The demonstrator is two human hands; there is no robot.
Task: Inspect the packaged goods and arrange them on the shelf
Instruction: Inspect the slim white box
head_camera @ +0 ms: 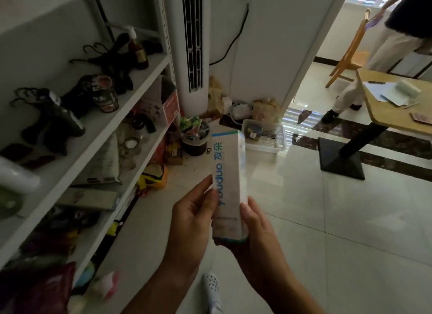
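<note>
A person looks down at a long, narrow white carton (pixel 228 180) held in both hands above a pale tiled floor (pixel 327 220). The carton is in the air, just right of the front edges of a white shelf unit (pixel 140 79) that fills the left side.

The left hand (pixel 191 217) grips the carton's left edge, with the thumb lying along the printed face. The right hand (pixel 259 238) cups the near end, its thumb pressed to the right edge.

The carton's long axis runs from the hands straight away from the person. Its far end points toward a full waste bin (pixel 195 140) at the foot of a white tower air conditioner (pixel 189 44). Blue lettering runs lengthwise, starting near the hands. The printed face looks up at the camera, with a narrower side face to its right.

The upper shelf board holds black hangers (pixel 102 56), a dark can (pixel 106 96) and a pump bottle (pixel 138 49), with bare white board along its front edge. The boards below are crowded with bags, jars and boxes.

To the right, open floor stretches to a white basket (pixel 264 138) and the black foot of a wooden table (pixel 397 103). A wooden chair (pixel 350 54) and another person (pixel 397 32) are in the doorway at the far right corner. A white clog (pixel 211 288) shows below the hands.
</note>
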